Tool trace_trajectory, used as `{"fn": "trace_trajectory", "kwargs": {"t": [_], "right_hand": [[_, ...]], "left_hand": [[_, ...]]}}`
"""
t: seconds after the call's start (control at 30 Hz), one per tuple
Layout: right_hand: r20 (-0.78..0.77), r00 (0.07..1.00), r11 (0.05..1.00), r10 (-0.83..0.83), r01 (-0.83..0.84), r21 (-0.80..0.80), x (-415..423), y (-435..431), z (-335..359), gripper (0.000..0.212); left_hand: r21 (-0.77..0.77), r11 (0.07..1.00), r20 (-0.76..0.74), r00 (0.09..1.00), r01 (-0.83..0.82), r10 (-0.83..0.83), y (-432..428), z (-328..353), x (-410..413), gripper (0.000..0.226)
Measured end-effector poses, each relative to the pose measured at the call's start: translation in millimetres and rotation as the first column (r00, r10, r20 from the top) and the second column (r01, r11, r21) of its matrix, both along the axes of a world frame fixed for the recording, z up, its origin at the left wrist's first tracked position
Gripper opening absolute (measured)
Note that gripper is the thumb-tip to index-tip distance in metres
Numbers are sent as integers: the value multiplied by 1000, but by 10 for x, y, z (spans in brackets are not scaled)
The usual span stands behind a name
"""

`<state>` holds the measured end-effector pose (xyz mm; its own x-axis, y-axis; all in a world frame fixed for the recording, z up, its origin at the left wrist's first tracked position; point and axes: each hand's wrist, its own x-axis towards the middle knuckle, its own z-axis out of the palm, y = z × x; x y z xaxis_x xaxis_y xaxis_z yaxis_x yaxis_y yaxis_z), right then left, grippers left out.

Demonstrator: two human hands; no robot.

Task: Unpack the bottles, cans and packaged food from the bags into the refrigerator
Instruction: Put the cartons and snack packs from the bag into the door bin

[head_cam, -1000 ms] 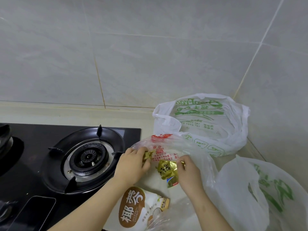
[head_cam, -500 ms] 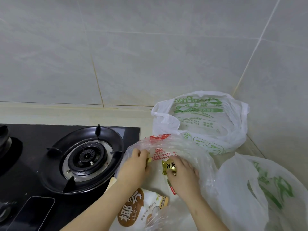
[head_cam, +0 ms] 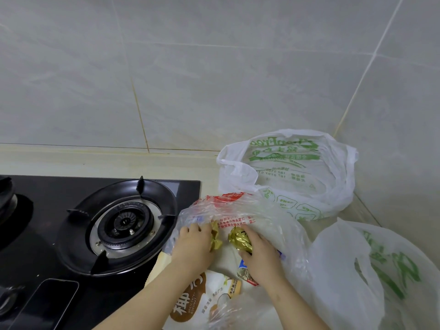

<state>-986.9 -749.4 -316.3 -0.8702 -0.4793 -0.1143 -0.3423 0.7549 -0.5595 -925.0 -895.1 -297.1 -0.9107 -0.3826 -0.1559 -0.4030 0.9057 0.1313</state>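
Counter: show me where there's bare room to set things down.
Bare: the counter strip between the stove's back edge and the wall, left of the back bag. Crowded: the right corner, filled by the clear bag and right bag, with the coconut packet in front.

I see gold foil wrappers (head_cam: 240, 239), white bags with green print (head_cam: 292, 167), a clear red-lettered bag (head_cam: 238, 208), and a black stove (head_cam: 123, 225).

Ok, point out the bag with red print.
The clear bag at the left hand and right hand; the rear white bag and near white bag have green print.
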Motion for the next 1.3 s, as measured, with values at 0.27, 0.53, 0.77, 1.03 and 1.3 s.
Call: {"fn": "trace_trajectory", "kwargs": {"t": [0.27, 0.53, 0.77, 1.03, 1.3], "right_hand": [[-39, 992, 961, -121, 107, -255, 103, -4, -78, 55], [54, 988, 891, -145, 155, -427, 65, 4, 151, 45], [22, 991, 927, -130, 129, -352, 43, -40, 230, 37], [-53, 993, 916, -110, 80, -394, 105, -81, 126, 40], [73, 990, 881, -117, 137, -453, 37, -75, 129, 38]], "left_hand": [[250, 966, -221, 969, -57, 115, -117, 25, 23, 40], [536, 838, -357, 872, -102, 335, -33, 126, 47, 39], [807, 585, -244, 854, -84, 460, -61, 102, 106, 25], [740, 658, -139, 924, -143, 357, -106, -1, 124, 25], [581, 798, -39, 974, -161, 225, -101, 106, 37, 48]]}}
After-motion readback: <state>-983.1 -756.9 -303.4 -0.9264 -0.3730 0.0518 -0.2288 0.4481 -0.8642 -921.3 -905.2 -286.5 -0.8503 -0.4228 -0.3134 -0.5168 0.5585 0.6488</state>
